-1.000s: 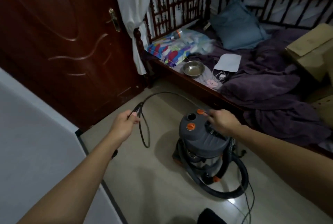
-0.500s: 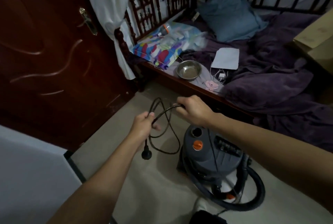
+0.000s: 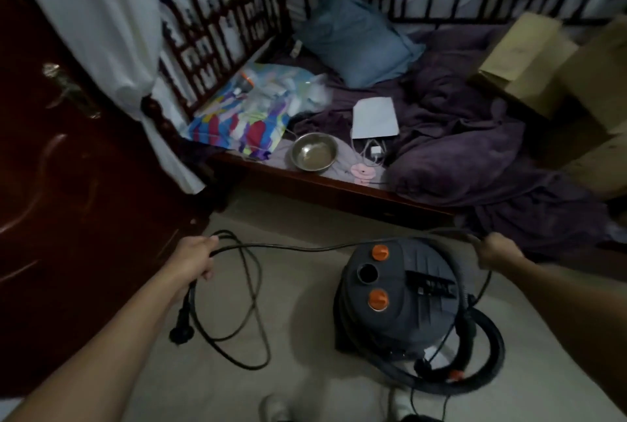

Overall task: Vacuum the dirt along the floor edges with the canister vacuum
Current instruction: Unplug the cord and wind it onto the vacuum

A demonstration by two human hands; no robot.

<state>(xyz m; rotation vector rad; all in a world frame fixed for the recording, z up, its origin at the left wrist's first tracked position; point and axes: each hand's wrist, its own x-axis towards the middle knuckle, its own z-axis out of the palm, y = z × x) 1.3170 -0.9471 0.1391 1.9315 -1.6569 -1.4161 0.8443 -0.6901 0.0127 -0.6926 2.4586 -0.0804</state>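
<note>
A dark grey canister vacuum [image 3: 397, 296] with two orange knobs stands on the pale floor, its thick black hose [image 3: 488, 364] curled around its right side. A black power cord [image 3: 295, 247] stretches above the vacuum between my two hands. My left hand [image 3: 196, 257] grips several gathered loops of the cord, which hang down toward the floor, and the plug [image 3: 181, 331] dangles below it. Right of the vacuum, my right hand [image 3: 497, 248] grips the cord's other stretch.
A dark wooden bed frame [image 3: 339, 191] runs just behind the vacuum, bearing a purple blanket, a steel bowl [image 3: 314, 152], a blue pillow and cardboard boxes [image 3: 543, 62]. A dark red door [image 3: 68, 167] and white curtain stand at the left. My feet show at the bottom.
My hands have drawn apart: the right moved from above the vacuum out to its right, pulling the cord taut across it. More loops hang from my left hand. The view tilted downward.
</note>
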